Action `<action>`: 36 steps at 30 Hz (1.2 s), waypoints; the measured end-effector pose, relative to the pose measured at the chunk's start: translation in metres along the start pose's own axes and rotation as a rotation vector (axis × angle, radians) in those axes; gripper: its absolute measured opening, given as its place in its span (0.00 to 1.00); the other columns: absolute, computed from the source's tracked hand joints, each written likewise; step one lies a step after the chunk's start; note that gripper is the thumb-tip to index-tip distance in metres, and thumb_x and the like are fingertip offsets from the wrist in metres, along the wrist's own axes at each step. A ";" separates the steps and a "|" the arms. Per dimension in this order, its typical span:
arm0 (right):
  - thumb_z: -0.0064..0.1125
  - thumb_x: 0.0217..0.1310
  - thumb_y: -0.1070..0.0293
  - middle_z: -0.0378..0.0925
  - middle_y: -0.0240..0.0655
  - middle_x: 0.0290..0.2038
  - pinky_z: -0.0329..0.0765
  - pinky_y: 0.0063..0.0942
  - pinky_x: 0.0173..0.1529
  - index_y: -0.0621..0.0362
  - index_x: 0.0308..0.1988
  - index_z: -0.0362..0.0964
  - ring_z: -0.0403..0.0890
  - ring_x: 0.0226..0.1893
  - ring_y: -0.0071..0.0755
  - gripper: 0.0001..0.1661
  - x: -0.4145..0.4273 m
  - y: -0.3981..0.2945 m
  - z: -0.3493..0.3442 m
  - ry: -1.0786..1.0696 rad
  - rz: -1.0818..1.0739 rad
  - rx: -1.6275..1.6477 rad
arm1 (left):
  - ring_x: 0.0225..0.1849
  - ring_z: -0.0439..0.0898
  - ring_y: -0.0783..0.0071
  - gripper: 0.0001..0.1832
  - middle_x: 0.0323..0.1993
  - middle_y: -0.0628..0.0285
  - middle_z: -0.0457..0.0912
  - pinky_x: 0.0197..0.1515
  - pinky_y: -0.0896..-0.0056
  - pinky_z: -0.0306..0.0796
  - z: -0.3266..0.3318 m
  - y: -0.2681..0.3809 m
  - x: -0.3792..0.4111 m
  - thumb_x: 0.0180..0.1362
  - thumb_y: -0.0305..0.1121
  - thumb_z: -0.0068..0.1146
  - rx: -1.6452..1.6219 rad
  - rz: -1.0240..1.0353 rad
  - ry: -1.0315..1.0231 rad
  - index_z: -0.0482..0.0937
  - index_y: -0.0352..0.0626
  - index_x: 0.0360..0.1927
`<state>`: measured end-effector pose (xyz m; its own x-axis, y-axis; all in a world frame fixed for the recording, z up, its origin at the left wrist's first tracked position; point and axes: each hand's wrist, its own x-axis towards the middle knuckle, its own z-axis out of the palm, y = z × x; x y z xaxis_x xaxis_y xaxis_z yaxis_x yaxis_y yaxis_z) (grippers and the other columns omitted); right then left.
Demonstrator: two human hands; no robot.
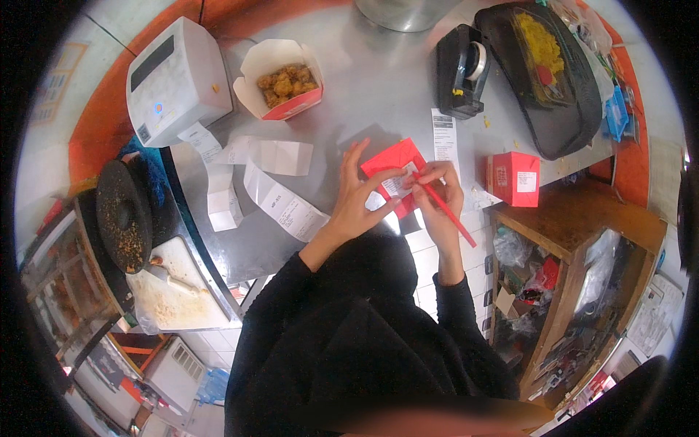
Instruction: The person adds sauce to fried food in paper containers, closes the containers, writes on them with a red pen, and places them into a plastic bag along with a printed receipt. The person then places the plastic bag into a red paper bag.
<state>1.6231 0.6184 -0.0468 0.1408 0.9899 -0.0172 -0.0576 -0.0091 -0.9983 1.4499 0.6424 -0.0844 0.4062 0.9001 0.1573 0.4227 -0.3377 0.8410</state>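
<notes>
A small red carton with a printed white label sits on the steel counter in front of me. My left hand is at the carton's left side, fingers spread, with index finger and thumb over its top face by the label. Between the fingers of my right hand is a slim red pen-like stick, its upper end close to the label; whether it touches is hidden. To the right stands another red carton with a label. Further back, an open red-and-white carton holds fried pieces.
A white label printer stands at the back left, trailing printed paper strips. A black tape dispenser and a black bag-like item occupy the back right. A wooden shelf unit stands right, a stained cutting board left.
</notes>
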 end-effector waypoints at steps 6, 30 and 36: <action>0.58 0.54 0.86 0.69 0.31 0.32 0.76 0.21 0.40 0.60 0.30 0.64 0.75 0.33 0.20 0.12 -0.022 0.009 0.007 0.043 0.099 -0.029 | 0.72 0.43 0.36 0.25 0.72 0.43 0.45 0.70 0.37 0.36 0.004 -0.006 -0.002 0.46 0.38 0.66 -0.056 -0.040 0.004 0.80 0.65 0.53; 0.68 0.51 0.76 0.74 0.30 0.30 0.73 0.16 0.30 0.62 0.26 0.70 0.76 0.30 0.19 0.11 -0.023 0.014 0.011 0.105 0.049 -0.266 | 0.73 0.39 0.37 0.27 0.73 0.42 0.42 0.70 0.34 0.28 0.002 -0.012 -0.003 0.49 0.41 0.62 -0.047 0.015 -0.031 0.76 0.65 0.57; 0.68 0.51 0.76 0.73 0.31 0.29 0.73 0.16 0.30 0.62 0.26 0.70 0.76 0.29 0.19 0.11 -0.023 0.009 0.013 0.084 0.037 -0.267 | 0.74 0.38 0.38 0.26 0.73 0.41 0.42 0.70 0.34 0.28 0.000 -0.011 -0.002 0.50 0.42 0.61 -0.050 0.015 -0.045 0.76 0.65 0.57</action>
<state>1.6060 0.5972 -0.0548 0.2251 0.9732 -0.0470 0.1969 -0.0927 -0.9760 1.4439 0.6441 -0.0943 0.4483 0.8816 0.1474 0.3762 -0.3357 0.8636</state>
